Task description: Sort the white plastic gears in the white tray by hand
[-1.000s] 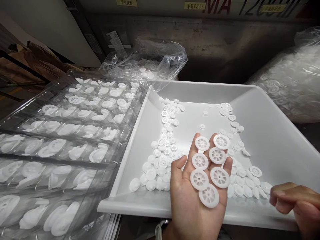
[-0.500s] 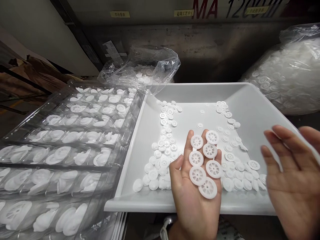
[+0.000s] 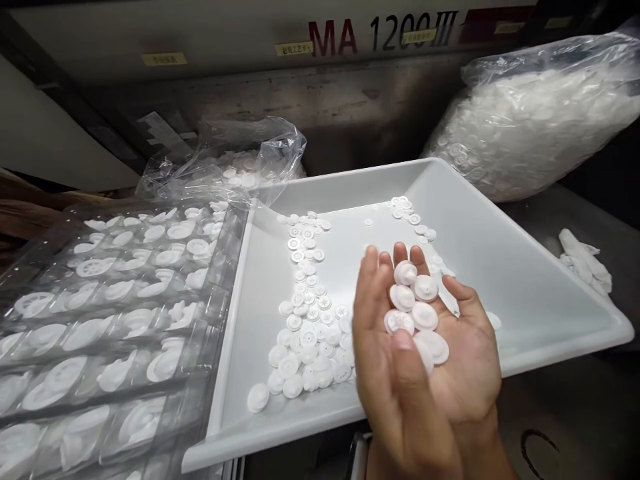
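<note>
Both hands are cupped together, the right hand palm up with fingers loosely curled, the left hand pressed alongside, its thumb right at the pile. In the palm sits a small heap of white plastic wheel discs. Below is a white tray with loose discs, clear blister trays on the left, and a stuffed plastic bag behind.

This is a factory workshop, as is shown by a large machine lettered "MA 1200 III" with small labels stuck on it. Bulging plastic bags are filled with white plastic discs, and more are spread in a white tray beside clear moulded trays.
</note>
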Action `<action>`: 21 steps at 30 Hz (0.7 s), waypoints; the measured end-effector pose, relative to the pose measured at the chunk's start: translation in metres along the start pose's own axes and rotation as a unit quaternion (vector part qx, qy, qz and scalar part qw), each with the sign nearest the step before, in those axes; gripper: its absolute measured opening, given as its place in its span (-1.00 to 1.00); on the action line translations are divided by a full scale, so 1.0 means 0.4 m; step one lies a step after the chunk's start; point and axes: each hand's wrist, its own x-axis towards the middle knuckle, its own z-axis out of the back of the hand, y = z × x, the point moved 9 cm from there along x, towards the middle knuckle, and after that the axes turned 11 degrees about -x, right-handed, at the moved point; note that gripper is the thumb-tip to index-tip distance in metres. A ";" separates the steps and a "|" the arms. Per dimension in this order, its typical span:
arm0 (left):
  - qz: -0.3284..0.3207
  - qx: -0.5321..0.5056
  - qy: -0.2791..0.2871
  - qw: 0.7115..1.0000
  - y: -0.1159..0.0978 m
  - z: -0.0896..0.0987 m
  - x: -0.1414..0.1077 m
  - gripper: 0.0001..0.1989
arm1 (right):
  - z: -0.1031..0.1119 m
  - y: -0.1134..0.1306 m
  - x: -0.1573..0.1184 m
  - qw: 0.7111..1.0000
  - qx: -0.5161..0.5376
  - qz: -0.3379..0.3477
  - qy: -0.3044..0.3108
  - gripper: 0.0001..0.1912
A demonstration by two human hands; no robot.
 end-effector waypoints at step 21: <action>0.082 0.015 -0.134 0.987 0.073 0.072 0.019 -0.68 | -0.007 0.008 -0.013 0.994 0.105 -0.017 0.007 -0.83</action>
